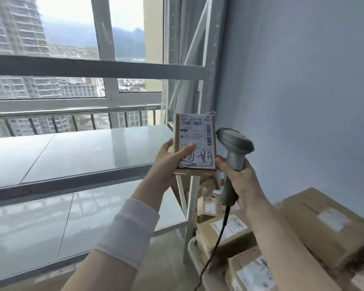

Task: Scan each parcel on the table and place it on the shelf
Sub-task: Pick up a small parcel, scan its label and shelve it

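My left hand (168,162) grips a small brown cardboard parcel (194,143) upright in mid-air, its white shipping label with barcodes and handwriting facing me. My right hand (239,181) holds a grey corded barcode scanner (234,148) by its handle, with the scanner's head just right of the parcel and turned toward the label. Behind the parcel is a white metal shelf (82,152) with glossy boards at two levels. Several other brown parcels (324,223) with labels lie piled on the table at the lower right.
The shelf's white upright post (192,198) stands between the shelf boards and the parcel pile. A large window with a railing (72,114) is behind the shelf. A pale wall (303,91) closes the right side. The scanner's black cable (216,248) hangs down over the parcels.
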Motion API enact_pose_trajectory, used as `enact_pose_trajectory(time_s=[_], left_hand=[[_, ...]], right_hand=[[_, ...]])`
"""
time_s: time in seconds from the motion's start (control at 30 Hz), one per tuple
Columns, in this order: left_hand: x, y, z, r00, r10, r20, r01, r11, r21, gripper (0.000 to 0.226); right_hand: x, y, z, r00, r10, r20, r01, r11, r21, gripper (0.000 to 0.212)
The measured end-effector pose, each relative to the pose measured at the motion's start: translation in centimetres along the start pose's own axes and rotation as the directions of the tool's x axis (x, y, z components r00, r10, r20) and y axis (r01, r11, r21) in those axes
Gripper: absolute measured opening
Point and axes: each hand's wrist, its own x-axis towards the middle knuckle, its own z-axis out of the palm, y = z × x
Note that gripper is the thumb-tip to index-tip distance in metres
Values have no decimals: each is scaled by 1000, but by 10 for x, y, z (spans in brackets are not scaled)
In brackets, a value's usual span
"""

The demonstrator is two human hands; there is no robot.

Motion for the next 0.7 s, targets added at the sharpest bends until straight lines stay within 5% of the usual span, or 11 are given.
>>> enact_pose_trajectory(time_s=[0.27, 0.47, 0.7], left_hand=[[80, 6, -92, 996, 57, -70, -55, 998, 41, 68], [154, -10, -106, 996, 59, -67, -56, 998, 41, 40], [240, -32, -93, 994, 19, -104, -18, 1000, 13, 41]], right_hand=[[96, 39, 107, 997, 56, 48, -57, 998, 21, 32], [177, 68, 126, 993, 103, 53, -101, 994, -43, 34], [276, 109, 121, 988, 142, 60, -135, 985, -109, 30]])
